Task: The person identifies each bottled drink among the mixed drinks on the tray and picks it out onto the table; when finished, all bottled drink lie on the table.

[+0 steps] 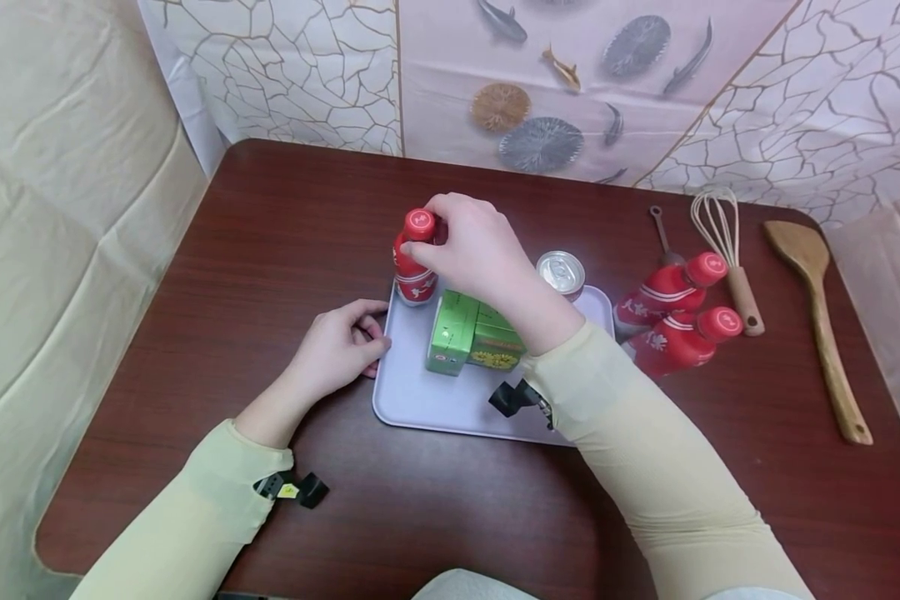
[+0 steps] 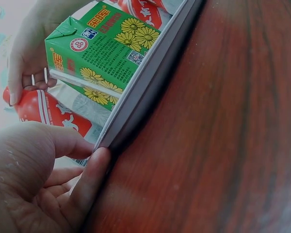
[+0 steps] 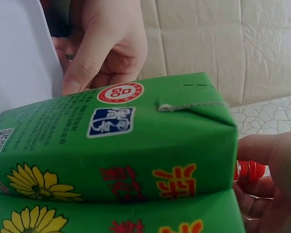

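My right hand (image 1: 480,250) grips a small red drink bottle (image 1: 414,279) just below its red cap. The bottle stands upright at the back left corner of a pale lilac tray (image 1: 412,400). Thumb and finger of my left hand (image 1: 341,346) pinch the tray's left rim, plain to see in the left wrist view. Between the hands, on the tray, two green drink cartons (image 1: 450,333) with yellow flowers stand side by side. A drink can (image 1: 561,271) sits behind them, partly hidden by my right arm. In the right wrist view the cartons (image 3: 111,145) cover most of the bottle.
Two more red bottles (image 1: 663,292) (image 1: 678,342) are at the tray's right edge. Farther right lie a whisk (image 1: 738,283), a wooden spatula (image 1: 825,317) and a dark-handled utensil (image 1: 662,229), partly hidden by a bottle. A patterned cloth (image 1: 307,75) hangs behind the brown table (image 1: 285,217).
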Motion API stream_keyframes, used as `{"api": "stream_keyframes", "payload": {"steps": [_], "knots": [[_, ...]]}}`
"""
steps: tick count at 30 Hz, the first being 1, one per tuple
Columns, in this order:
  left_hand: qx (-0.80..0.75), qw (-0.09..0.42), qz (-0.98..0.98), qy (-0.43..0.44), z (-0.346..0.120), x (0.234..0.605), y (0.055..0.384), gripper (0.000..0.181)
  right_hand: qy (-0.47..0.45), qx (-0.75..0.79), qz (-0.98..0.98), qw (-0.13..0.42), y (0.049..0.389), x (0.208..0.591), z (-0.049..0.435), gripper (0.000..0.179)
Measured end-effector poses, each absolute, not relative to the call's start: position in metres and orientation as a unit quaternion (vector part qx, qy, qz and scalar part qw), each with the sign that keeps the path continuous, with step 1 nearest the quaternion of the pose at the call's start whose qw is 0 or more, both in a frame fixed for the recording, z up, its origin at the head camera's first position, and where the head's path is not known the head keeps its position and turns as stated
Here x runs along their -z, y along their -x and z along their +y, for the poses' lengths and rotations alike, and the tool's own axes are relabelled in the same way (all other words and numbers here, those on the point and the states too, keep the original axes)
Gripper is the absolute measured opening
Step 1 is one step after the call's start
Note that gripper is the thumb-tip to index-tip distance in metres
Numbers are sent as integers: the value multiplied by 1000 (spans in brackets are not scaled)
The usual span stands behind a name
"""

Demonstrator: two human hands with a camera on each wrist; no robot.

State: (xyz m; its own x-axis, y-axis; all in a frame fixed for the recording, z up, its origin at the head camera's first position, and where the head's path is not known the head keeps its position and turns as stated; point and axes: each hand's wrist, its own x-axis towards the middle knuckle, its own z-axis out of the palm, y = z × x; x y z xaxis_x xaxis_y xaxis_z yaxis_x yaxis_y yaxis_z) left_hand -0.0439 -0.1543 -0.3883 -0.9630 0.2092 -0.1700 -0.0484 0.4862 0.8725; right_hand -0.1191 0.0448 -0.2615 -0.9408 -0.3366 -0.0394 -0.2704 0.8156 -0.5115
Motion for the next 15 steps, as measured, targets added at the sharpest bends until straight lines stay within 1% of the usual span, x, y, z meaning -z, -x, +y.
{"api": "stream_keyframes", "payload": {"steps": [5,9,15], "knots": [[-504,132,852,-44,-154,388,44,49,158,259,952,52,117,261,46,40],[-503,131,853,-47,-154,389,44,49,159,264,951,33,114,258,47,39],[-503,132,853,-45,-154,388,44,49,164,277,947,7,108,246,50,37]]}}
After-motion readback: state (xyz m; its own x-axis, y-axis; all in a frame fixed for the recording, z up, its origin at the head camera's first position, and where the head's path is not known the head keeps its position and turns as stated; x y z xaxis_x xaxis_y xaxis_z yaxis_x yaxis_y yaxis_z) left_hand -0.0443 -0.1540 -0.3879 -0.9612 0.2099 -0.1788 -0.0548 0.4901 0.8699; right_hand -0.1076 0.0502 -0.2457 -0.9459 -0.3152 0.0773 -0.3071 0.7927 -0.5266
